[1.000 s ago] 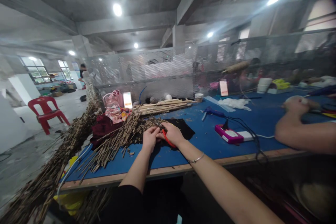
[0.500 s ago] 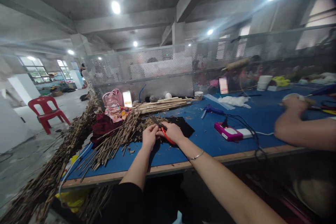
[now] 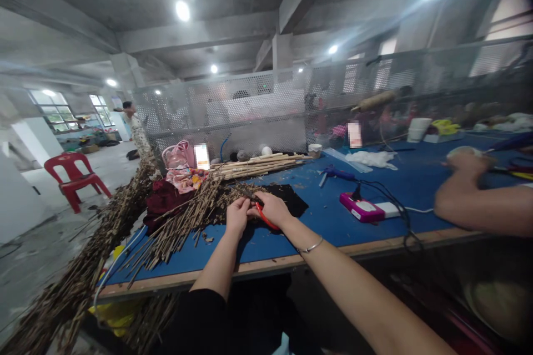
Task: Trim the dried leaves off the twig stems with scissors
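My right hand (image 3: 273, 211) is wrapped round red-handled scissors (image 3: 265, 218), whose dark blades point away to the upper left. Close beside it, my left hand (image 3: 236, 216) is closed in a pinch, its fingertips near the scissors; whatever it grips is too small to make out. Both hands are over a black cloth (image 3: 295, 199) strewn with dry plant bits. A heap of cut dried stems (image 3: 183, 222) lies to the left of my left hand on the blue tabletop (image 3: 278, 247).
Behind my hands lie pale sticks (image 3: 262, 165). A purple power strip (image 3: 362, 208) and a blue glue gun (image 3: 337, 173) are on the right, near a co-worker's arm (image 3: 478, 205). Dried branches (image 3: 112, 233) lean at the table's left end; a red chair (image 3: 77, 177) stands beyond.
My hands and the scissors have hardly moved. A person has come into view in the left background, beside the mesh partition.
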`<state>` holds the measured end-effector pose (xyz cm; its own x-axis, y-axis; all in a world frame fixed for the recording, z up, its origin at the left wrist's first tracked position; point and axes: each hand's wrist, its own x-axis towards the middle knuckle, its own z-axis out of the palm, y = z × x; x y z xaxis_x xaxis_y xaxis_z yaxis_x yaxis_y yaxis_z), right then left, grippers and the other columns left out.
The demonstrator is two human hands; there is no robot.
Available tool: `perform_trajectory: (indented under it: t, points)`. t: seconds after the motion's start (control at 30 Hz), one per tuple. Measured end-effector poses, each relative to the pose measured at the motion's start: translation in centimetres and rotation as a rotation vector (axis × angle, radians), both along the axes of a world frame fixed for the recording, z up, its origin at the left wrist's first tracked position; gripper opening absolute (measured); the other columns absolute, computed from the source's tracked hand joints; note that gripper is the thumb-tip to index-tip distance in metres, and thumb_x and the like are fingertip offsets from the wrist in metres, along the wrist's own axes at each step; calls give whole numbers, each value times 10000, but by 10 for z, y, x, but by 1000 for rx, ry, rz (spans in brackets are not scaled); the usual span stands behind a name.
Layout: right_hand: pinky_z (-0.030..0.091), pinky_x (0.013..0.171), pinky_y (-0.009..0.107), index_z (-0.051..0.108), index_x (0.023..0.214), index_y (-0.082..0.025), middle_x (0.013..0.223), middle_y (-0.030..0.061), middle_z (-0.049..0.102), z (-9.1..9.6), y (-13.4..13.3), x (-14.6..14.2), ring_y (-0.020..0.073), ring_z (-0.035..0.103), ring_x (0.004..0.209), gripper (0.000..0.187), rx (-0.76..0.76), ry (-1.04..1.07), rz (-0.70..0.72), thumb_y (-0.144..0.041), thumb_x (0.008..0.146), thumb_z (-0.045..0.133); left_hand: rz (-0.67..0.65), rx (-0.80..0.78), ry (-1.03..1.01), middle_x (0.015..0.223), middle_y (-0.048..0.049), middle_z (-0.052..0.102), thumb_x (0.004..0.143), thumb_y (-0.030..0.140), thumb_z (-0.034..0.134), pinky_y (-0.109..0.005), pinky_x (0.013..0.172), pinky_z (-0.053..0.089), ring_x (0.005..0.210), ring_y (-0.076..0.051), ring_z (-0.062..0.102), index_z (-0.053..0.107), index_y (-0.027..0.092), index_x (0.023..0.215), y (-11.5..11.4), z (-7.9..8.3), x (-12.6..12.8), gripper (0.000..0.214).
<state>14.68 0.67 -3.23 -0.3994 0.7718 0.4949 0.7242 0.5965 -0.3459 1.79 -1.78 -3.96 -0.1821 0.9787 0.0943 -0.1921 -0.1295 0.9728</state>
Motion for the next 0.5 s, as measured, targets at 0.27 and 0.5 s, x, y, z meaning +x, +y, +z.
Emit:
perform_trajectory:
  t: [0.27,0.5]
  points:
    - [408,793,297,495,1113,-209,1048,82,588,-1,3,2,209,545,972,527,32,48,6,-535,711,591,9,-13,87,631,-30,654,651,290,677,-189,410,410,435,-77,496,697,115,854,1,-5,0,269]
    - [408,813,312,511,1090,-175,1032,104,590,-1,3,1,220,544,969,545,63,62,32,-556,706,583,-10,22,142,553,-9,615,661,292,662,-184,380,381,391,-65,449,709,110,849,3,-7,-3,266]
